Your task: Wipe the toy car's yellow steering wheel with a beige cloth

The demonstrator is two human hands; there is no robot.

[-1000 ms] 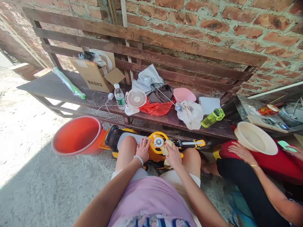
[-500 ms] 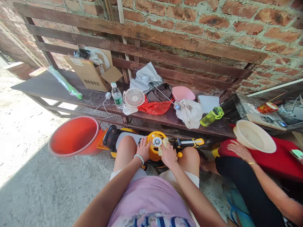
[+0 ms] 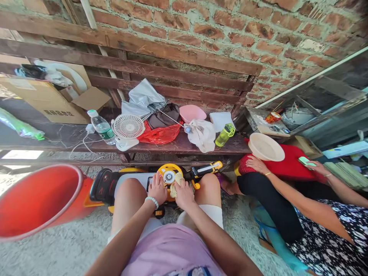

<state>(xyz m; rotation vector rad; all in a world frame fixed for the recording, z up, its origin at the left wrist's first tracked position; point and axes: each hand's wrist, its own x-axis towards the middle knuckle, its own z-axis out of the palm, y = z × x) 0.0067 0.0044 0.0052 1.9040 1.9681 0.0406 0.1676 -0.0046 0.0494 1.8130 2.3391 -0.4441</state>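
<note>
Between my knees is a yellow and black toy ride-on vehicle with a yellow steering wheel (image 3: 170, 167). My left hand (image 3: 157, 189) lies at the wheel's left side, fingers stretched out over its edge and the panel beside it. Against the right side of the wheel, my right hand (image 3: 184, 194) grips a crumpled pale yellow cloth (image 3: 175, 188). A black and yellow toy arm (image 3: 205, 170) extends right of the wheel. To the left are the vehicle's grey-white seat (image 3: 135, 176) and black backrest (image 3: 102, 186).
A large red tub (image 3: 79, 184) stands at left. The wooden bench (image 3: 172, 147) ahead holds a water bottle (image 3: 102, 128), fan (image 3: 128, 126), pink basin (image 3: 192, 113) and green bottle (image 3: 225, 135). At right, another person's hand (image 3: 258, 165) rests near a cream basin (image 3: 266, 147); their other hand holds a pale green object (image 3: 306, 162).
The view has swung right, so everything sits further left and more of the other person shows. My right hand still presses the cloth at the wheel; my left hand stays on its left side.
</note>
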